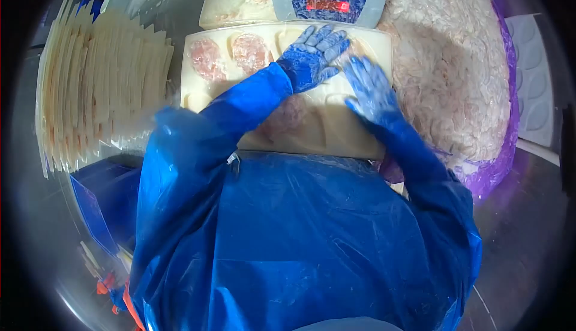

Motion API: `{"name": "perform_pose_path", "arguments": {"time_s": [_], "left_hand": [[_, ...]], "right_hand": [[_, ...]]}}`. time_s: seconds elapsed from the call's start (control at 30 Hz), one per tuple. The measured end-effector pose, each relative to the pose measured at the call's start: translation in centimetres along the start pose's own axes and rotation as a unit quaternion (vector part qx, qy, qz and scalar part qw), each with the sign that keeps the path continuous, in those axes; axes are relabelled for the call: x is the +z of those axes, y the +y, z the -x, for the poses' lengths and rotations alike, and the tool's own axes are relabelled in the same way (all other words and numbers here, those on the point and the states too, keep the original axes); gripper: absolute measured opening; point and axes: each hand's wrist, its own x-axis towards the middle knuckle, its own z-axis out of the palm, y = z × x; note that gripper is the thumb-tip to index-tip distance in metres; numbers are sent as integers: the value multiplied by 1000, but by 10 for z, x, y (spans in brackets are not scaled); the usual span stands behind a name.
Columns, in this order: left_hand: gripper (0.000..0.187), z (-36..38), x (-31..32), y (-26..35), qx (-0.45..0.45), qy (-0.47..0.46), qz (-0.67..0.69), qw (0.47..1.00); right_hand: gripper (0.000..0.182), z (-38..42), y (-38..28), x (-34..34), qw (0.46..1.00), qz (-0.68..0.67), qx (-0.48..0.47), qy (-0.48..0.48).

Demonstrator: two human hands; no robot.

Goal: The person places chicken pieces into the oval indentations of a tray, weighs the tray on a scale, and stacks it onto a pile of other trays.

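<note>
A cream moulded tray (225, 142) with rounded hollows lies in front of my apron. Pink raw meat portions (207, 58) sit in hollows at its upper left, and another meat portion (288, 115) lies in shadow near the middle. My left hand (312, 58), in a blue glove smeared white, rests palm down over a hollow on the far side, fingers spread. My right hand (371, 88), gloved alike, is stretched flat over the tray's right side, slightly blurred. Pale meat shows partly by its fingertips. What lies beneath both palms is hidden.
A scale (330, 1) with a red display stands beyond the tray, beside another tray (231, 1) with meat. To the right, a large heap of pale raw meat (447, 67) lies in purple plastic (510, 121). Stacked cream sheets (99, 85) and a blue bin (108, 199) are left.
</note>
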Motion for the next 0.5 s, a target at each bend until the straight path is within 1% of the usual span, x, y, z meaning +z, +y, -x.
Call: {"name": "perform_pose_path", "arguments": {"time_s": [0.03, 0.07, 0.1, 0.13, 0.17, 0.2, 0.23, 0.27, 0.3, 0.33, 0.37, 0.4, 0.43, 0.47, 0.5], "left_hand": [[51, 2, -3, 4, -34, -20, 49, 998], [52, 6, -5, 6, -75, -38, 97, 992], [53, 8, -17, 0, -79, 21, 165, 983], [49, 14, -30, -7, -119, 97, 211, 965], [44, 24, -42, -6, -199, 55, 162, 965], [39, 30, -52, 0, -276, 12, 109, 955], [39, 33, -50, 3, -277, 9, 109, 955], [35, 37, -44, 5, -267, -34, 83, 960], [30, 40, -39, 6, -252, -75, 56, 963], [30, 44, -29, 0, -248, -74, 55, 964], [27, 51, -16, -9, -216, -24, 119, 969], [24, 54, -10, -15, -181, 26, 183, 966], [21, 44, -29, -13, -224, -60, 307, 923], [21, 33, -45, -8, -225, -59, 307, 923], [20, 19, -56, 2, -233, -20, 339, 911]], "right_hand": [[70, 17, -3, -10, 976, -196, 56, -80], [70, 26, 1, -12, 976, -197, 51, -83], [72, 36, 5, -13, 974, -194, 99, -69], [74, 31, 3, -22, 968, -191, 150, -54], [70, 27, 4, -33, 963, -188, 192, -13], [70, 28, -2, -23, 962, -190, 197, -14], [67, 26, -6, -8, 970, -175, 157, -67], [64, 25, -10, 3, 973, -159, 116, -118], [57, 19, -13, -7, 976, -159, 112, -99], [57, 20, -10, -9, 976, -157, 114, -97], [55, 25, -5, -11, 951, -245, 180, -52], [53, 30, 2, -12, 913, -329, 244, -7], [47, 37, 8, -10, 922, -291, 254, 32], [47, 45, 10, -7, 922, -291, 253, 32], [44, 52, 8, -8, 871, -369, 315, 76]]}}
